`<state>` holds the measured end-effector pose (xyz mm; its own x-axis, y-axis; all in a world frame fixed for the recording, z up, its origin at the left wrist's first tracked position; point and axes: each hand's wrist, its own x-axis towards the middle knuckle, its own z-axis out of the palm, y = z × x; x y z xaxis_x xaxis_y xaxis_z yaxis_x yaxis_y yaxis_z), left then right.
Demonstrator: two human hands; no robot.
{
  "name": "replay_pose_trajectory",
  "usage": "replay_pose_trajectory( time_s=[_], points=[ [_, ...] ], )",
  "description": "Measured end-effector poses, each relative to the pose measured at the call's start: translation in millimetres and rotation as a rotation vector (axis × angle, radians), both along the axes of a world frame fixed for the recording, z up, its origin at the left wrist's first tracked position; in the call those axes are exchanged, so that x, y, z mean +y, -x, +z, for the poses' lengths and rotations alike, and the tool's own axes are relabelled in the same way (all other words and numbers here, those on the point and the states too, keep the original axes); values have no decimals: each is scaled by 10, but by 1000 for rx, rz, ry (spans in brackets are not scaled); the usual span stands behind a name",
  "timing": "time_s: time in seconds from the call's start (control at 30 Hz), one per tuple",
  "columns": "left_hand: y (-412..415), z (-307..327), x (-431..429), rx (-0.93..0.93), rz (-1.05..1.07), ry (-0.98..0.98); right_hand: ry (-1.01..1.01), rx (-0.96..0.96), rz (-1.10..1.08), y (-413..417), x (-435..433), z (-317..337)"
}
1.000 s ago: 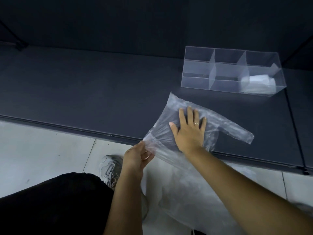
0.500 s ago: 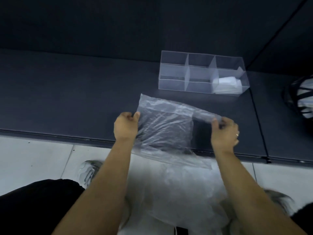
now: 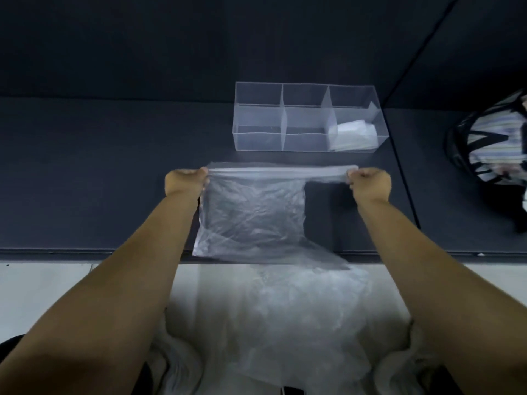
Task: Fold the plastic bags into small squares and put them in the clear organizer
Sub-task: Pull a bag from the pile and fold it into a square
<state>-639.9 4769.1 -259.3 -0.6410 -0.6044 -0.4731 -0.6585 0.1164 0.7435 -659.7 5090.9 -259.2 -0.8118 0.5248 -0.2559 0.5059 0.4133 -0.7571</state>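
Over the dark surface [image 3: 99, 181], left hand [image 3: 185, 185] and right hand [image 3: 370, 185] each pinch a top corner of the plastic bag [image 3: 251, 215], taut near the front edge, clear organizer [image 3: 258, 138] just behind, dark wall [image 3: 171, 38] beyond, pale floor [image 3: 42, 295] below.

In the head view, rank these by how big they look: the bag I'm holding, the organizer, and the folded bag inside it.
1. Held bag, though it is nearer the camera, so its lead is unsure.
2. Organizer.
3. Folded bag, plainly smallest: it fits in one compartment.
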Motion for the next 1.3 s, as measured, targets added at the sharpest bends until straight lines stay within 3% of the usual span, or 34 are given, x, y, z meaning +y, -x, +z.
replay_pose_trajectory(
  time_s=[0.17,0.3,0.4,0.5,0.63,0.8,0.93,1.07,1.3],
  points=[
    [100,67,49,2,84,-199,93,175,4,174,149,255],
    [-233,144,-25,-16,0,-402,121,-14,-8,-360,379,344],
    [-580,162,-47,-51,-26,-396,245,-235,-17,-1008,439,295],
    [-938,170,12,-107,-60,-380,376,-308,-21,-1380,262,229],
    [-1239,187,159,-98,-47,-341,441,-232,5,-1396,40,207],
    [-1356,152,249,-79,-29,-312,631,-114,-135,-1225,75,178],
    [-1361,59,281,-89,15,-293,528,9,-168,-1190,234,147],
    [-1363,66,284,-88,68,-305,367,-36,-146,-1164,367,150],
    [-1685,146,574,-123,21,-421,389,-39,-152,-1195,436,82]
  ],
)
